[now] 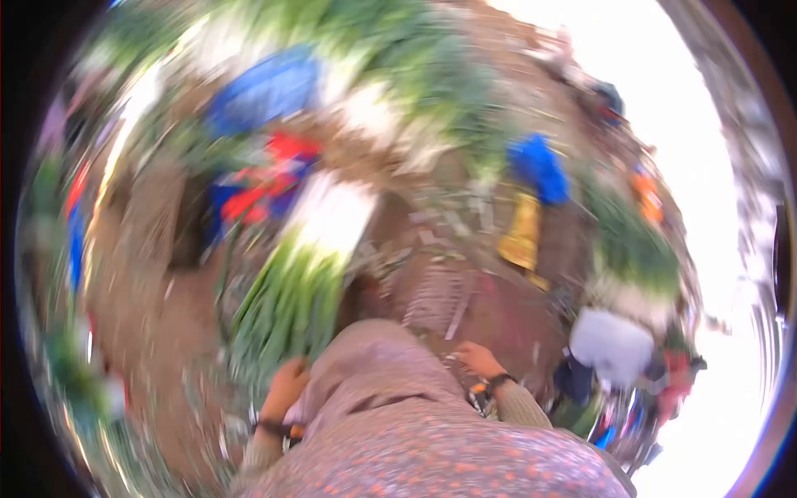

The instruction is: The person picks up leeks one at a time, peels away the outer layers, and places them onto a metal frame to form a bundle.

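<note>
My left hand point(287, 388) is low in the view beside my left thigh, close to the leafy end of a bundle of leeks point(295, 299). The bundle lies with its white stalks away from me and its green leaves toward me. On the other side of my lap, my right hand point(479, 359) hovers near my right thigh, over the brown ground. Both wrists carry dark bands. Motion smears the fingers of both hands, so I cannot tell whether they hold anything.
A wide heap of leeks point(398, 50) spreads across the far side. Blue plastic point(270, 87) and a red and blue cloth-like item point(261, 178) lie left of centre. At the right are a blue and yellow item point(531, 187), another leek pile point(631, 249) and a white bundle point(613, 344).
</note>
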`<state>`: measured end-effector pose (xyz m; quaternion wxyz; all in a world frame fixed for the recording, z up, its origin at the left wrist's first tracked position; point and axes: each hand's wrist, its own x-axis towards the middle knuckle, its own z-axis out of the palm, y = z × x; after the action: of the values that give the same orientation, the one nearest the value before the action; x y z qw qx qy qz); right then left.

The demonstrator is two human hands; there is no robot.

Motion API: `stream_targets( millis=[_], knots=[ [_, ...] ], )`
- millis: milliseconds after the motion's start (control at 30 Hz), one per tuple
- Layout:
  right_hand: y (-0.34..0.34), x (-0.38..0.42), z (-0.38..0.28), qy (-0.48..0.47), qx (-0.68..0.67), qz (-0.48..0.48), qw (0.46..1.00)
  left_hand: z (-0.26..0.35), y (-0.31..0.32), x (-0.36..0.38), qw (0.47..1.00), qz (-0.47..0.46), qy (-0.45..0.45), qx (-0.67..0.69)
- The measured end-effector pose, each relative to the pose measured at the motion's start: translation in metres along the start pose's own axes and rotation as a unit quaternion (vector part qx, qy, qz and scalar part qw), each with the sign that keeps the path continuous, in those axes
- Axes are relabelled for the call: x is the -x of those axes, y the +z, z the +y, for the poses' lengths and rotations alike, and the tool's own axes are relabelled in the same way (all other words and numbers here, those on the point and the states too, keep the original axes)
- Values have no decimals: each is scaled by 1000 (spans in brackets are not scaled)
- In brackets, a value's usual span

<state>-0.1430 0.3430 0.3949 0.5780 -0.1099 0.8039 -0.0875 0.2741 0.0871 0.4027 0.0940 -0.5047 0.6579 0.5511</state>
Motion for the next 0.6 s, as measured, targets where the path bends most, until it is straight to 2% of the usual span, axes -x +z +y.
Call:
stream_targets(
  millis=[33,67,100,133,200,300,333,433,533,567,600],
  knots=[
    [-9,-11,-4,-57,65,2,996,-14,-4,-4,1000,4,1,-12],
    [-1,-46,29,-97,-85,8,992,-52,1,-16,999,9,-48,-19],
    [-7,-44,15,-97,-81,18,992,-9,-17,-12,995,-17,-79,-50],
    [-13,-37,-5,-97,-77,27,992,-37,-16,-21,997,6,-31,-77],
    [-24,-12,-32,-79,-167,51,981,-31,-21,-43,994,-25,-29,-102],
    [-16,-13,2,-95,-241,111,960,1,-11,-83,987,-85,-35,-135],
    [-7,-17,22,-75,-289,125,946,13,-8,-96,983,-103,-32,-146],
    [11,23,62,-2,-304,200,931,35,2,-125,974,-140,-17,-177],
    [63,41,121,75,-171,249,950,50,11,-142,965,-166,0,-204],
    [94,36,150,15,29,229,973,54,14,-146,962,-173,9,-212],
    [122,39,172,-45,229,198,952,58,18,-149,959,-178,16,-218]
  ],
)
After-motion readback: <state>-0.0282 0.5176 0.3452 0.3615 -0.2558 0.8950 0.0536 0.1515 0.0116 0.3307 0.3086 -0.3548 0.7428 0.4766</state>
